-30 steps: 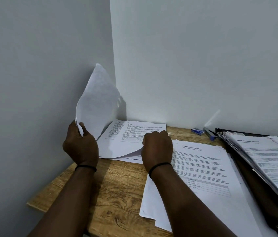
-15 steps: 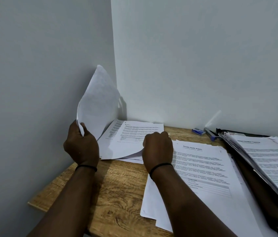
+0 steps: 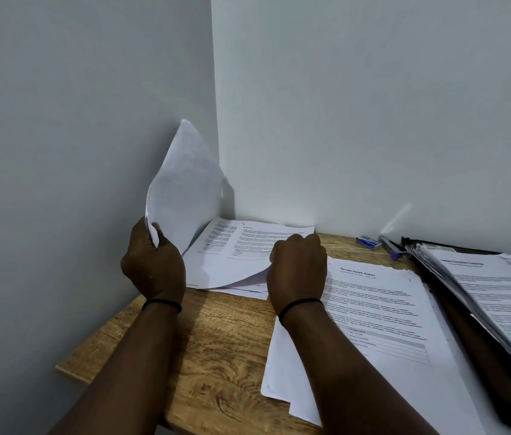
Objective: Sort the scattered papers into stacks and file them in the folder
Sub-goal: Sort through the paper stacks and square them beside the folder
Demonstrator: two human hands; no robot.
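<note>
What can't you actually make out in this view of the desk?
- Right hand: fingertips hidden behind its own knuckles; its hold on the papers is unclear.
- Raised sheet in the left hand: only its faint back shows.
- Folder: cut off by the right edge, mostly covered by papers.
- Corner papers: print too small to read.

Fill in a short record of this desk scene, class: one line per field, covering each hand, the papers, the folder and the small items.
left hand: holds raised sheet upright
right hand: fingers curled on corner pile
middle stack: flat, headed Sample Health Report
folder: dark, open, papers inside
stapler box: blue, by wall
pen: beside it
desk: wooden
</note>
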